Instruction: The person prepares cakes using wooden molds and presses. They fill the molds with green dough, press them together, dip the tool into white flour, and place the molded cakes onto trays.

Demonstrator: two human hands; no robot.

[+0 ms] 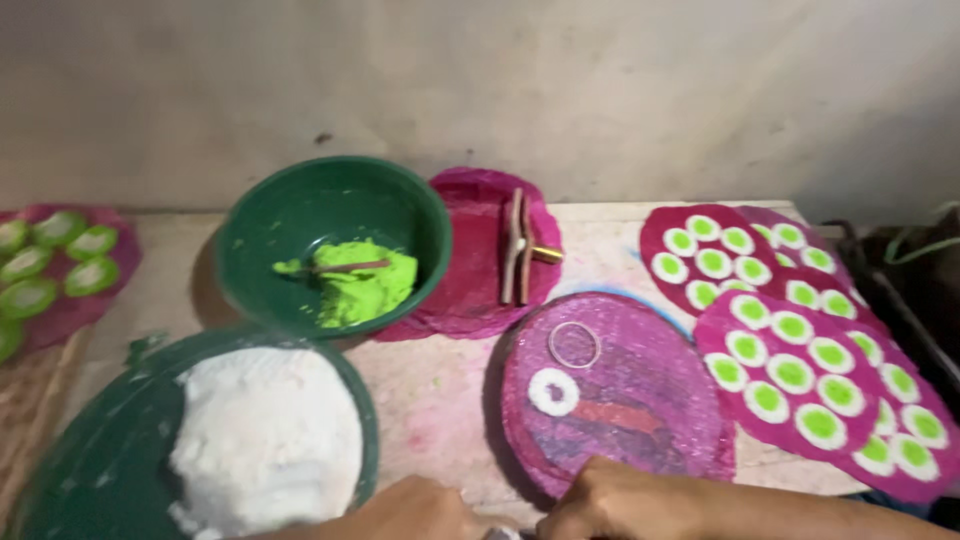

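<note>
Two hands: the left hand (425, 508) and the right hand (610, 498) meet at the near edge, touching or nearly so, over the near rim of the purple mat (640, 420).
Fingers: curled downward and cut off by the frame edge; I cannot tell whether they grasp anything.
Step in hand: by my judgement, shaping a small portion between the fingers, just beside the mat.
Next move: likely calls for setting a piece down on the mat, near the one white ring (552, 391) already lying there, without disturbing it.
Mat contents: the white ring, a thin round hoop (574, 344) just beyond it, and a reddish streak (615, 415).
Small green bowl (330, 240): far left of centre, holds bright green paste (358, 280) with a stick (345, 266) lying in it.
Large green basin (110, 460): near left, holds a heap of white dough (265, 440).
Far pink mat (480, 255): carries a wooden tool (520, 248), lying flat.
Right mats (800, 330): overlapping, filled with white rings with green centres.
Left mat (60, 270): a few more green-centred pieces.
</note>
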